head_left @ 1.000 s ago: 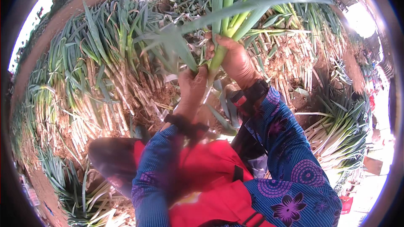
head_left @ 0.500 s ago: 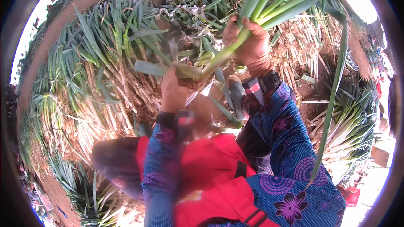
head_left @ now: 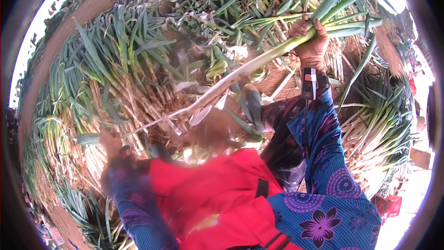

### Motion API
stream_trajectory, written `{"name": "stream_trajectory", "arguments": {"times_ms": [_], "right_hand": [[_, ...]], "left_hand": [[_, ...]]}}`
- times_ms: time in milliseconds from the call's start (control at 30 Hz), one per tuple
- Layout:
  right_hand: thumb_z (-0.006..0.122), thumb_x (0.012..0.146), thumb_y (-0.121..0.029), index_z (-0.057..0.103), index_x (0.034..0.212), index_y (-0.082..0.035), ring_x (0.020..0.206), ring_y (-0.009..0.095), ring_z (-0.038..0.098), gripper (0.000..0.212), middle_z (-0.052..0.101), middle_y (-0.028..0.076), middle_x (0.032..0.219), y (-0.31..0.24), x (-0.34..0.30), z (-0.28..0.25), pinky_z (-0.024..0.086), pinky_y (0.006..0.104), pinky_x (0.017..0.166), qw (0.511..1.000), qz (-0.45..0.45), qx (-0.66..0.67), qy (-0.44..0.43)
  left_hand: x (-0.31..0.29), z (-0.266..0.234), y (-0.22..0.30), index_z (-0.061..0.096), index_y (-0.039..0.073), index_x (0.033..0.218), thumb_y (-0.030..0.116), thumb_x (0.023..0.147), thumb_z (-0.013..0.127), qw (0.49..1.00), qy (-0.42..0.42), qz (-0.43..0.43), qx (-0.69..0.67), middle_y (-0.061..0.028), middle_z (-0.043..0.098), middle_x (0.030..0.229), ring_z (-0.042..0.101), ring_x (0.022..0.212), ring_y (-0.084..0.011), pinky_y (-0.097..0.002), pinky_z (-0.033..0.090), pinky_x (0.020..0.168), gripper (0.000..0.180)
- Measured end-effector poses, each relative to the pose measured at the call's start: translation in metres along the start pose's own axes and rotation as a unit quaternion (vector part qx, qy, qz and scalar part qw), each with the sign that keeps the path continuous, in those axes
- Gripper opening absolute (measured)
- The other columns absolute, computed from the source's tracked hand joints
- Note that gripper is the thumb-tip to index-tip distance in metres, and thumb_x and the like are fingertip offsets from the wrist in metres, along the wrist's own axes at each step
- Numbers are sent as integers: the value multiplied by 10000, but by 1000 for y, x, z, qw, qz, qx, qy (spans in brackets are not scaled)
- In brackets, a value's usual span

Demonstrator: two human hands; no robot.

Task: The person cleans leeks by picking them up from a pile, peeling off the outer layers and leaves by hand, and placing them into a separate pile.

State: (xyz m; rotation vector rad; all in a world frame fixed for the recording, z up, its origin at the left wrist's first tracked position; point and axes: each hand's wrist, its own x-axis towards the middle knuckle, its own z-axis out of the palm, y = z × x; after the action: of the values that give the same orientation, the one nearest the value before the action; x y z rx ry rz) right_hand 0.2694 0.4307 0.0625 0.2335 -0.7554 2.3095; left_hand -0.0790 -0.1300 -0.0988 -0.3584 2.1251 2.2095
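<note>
My feed showed right hand (head_left: 312, 45) clamped on leek (head_left: 263, 60) below its leaves | left hand (head_left: 111, 142), blurred, closed on strip (head_left: 157, 121) | leek aloft over pile's (head_left: 125, 48) near edge | I judged shaft mostly bare, strip not yet off

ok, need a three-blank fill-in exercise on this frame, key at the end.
The right hand grips the long green-and-white leafy stalk nearer its ____-coloured end.
Higher or lower in view than the right, the blurred left hand appears ____.
The large bright fabric garment is coloured ____.
Missing words: green; lower; red.
</note>
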Motion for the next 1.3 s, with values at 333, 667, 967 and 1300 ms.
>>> {"name": "stream_trajectory", "arguments": {"times_ms": [333,667,967,1300], "right_hand": [[666,814,-283,560,943,-40,548,119,443,295,465,-12,680,24,10,5,362,279,536,998,55,-18,11],[575,876,-381,596,916,-18,481,115,393,366,446,9,621,77,5,54,352,280,487,982,115,58,-139],[557,893,-412,571,924,-36,463,99,390,378,450,-7,615,90,3,64,359,274,467,955,160,118,-222],[559,901,-405,551,932,-37,448,97,393,369,448,-7,597,99,-3,69,348,264,434,921,202,155,-294]], "left_hand": [[45,-60,19,625,68,948,245,913,538,856,-19,232,461,-46,578,666,552,556,-185,-350,462,481,200],[-229,226,62,428,-28,1347,279,889,662,798,-520,125,278,-156,570,1258,546,1162,-211,-325,447,973,599],[-273,240,86,616,-51,1110,96,923,587,770,-605,123,163,-44,658,901,583,815,-89,-244,487,743,239],[-284,224,81,626,-46,1072,102,933,522,772,-606,106,160,-37,638,858,570,814,-87,-250,470,754,228]]}}
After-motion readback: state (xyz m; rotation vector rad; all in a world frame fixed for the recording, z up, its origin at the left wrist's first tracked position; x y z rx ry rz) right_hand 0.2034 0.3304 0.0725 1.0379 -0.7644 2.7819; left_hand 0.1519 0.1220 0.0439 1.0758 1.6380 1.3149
